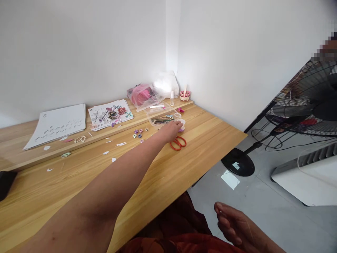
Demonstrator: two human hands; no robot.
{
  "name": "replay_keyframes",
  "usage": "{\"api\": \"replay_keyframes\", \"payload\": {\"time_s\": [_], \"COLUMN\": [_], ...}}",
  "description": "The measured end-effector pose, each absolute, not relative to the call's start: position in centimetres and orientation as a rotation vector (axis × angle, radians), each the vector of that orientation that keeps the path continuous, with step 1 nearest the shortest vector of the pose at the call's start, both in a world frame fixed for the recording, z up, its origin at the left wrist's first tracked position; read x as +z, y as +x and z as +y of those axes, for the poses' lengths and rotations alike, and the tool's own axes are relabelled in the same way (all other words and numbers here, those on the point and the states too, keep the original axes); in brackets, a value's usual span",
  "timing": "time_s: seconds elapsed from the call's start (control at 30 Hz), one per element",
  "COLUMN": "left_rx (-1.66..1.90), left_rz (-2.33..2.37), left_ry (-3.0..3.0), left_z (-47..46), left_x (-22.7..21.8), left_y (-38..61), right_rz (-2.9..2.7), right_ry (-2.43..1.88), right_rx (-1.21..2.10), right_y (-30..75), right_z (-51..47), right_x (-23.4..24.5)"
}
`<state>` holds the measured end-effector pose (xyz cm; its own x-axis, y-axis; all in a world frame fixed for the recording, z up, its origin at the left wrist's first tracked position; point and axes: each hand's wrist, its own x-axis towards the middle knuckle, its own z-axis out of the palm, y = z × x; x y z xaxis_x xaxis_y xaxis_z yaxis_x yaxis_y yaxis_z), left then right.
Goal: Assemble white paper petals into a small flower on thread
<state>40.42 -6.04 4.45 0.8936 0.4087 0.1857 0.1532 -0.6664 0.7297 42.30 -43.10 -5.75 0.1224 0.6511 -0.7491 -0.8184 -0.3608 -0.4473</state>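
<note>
Red-handled scissors [178, 142] just beneath left hand [172, 129], grip unclear, right hand [234, 225] loosely open

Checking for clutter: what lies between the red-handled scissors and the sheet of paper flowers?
Head view: small purple and blue paper buttons lie between red-handled scissors and flower sheet.

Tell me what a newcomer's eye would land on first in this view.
The long bare arm stretched across the wooden table, its left hand reaching a clear plastic box of thin strips, with orange-handled scissors lying just beside it. Next, the paper sheets with cut-out shapes and small coloured paper pieces along the raised back ledge. At right, a large black fan stands on the grey floor, while the right hand rests low off the table's edge.
</note>
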Motion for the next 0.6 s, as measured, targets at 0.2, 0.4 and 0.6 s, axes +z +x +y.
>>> {"api": "replay_keyframes", "payload": {"time_s": [0.2,0.4,0.6], "left_rx": [0.402,0.331,0.087], "left_rz": [0.376,0.562,0.56], "left_ry": [2.695,2.498,1.873], "left_z": [-6.9,-10.7,-14.9], "left_x": [6.1,8.3,8.5], "left_y": [37.9,30.3,21.3], "right_rz": [-0.24,-0.463,-0.746], "right_ry": [-1.034,-1.051,-1.083], "right_rx": [1.538,1.519,1.575], "right_y": [43.2,42.0,39.3], "right_z": [-40.9,-37.8,-33.4], "right_x": [0.7,3.3,5.4]}}
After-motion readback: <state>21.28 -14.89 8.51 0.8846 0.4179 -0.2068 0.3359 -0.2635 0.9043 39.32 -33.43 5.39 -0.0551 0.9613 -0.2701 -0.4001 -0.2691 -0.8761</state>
